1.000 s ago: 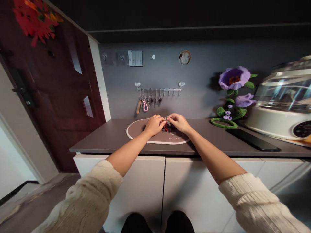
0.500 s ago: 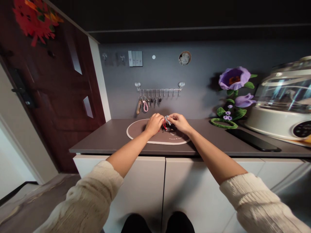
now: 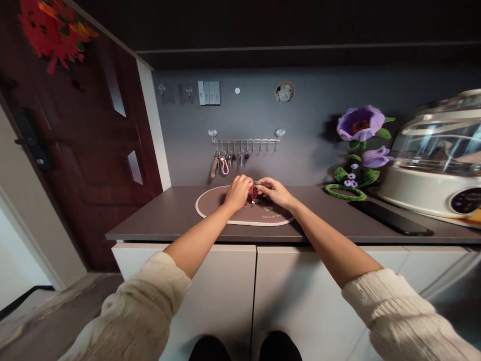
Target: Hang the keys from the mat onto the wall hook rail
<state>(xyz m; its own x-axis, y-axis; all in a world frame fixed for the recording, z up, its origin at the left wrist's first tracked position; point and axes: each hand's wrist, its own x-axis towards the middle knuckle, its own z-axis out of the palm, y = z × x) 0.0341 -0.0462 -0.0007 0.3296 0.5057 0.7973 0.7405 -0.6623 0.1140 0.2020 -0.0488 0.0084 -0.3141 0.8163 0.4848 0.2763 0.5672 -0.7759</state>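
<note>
My left hand point(image 3: 239, 192) is closed, its fingertips pinching a key ring with a red cord point(image 3: 252, 192) that hangs just above the oval mat point(image 3: 210, 204). A small metal piece dangles at the cord's lower end. Opposite it, my right hand point(image 3: 276, 193) pinches the ring's other side between thumb and fingers. A thin bit of metal shows in the narrow gap between both hands. The keys themselves are mostly hidden by the fingers, with dark shapes beneath the right hand.
On the wall behind, a hook rail point(image 3: 248, 141) carries several keys and a pink loop keychain point(image 3: 224, 165). To the right are a purple flower ornament point(image 3: 361, 123), a black phone point(image 3: 391, 218) and a white appliance with a clear cover point(image 3: 432, 178). A dark red door point(image 3: 86, 165) stands left.
A silver piece that showed by my right fingertips half a second ago is now largely out of sight. The red cord hangs straighter, slightly further left. Both hands stay nearly in place.
</note>
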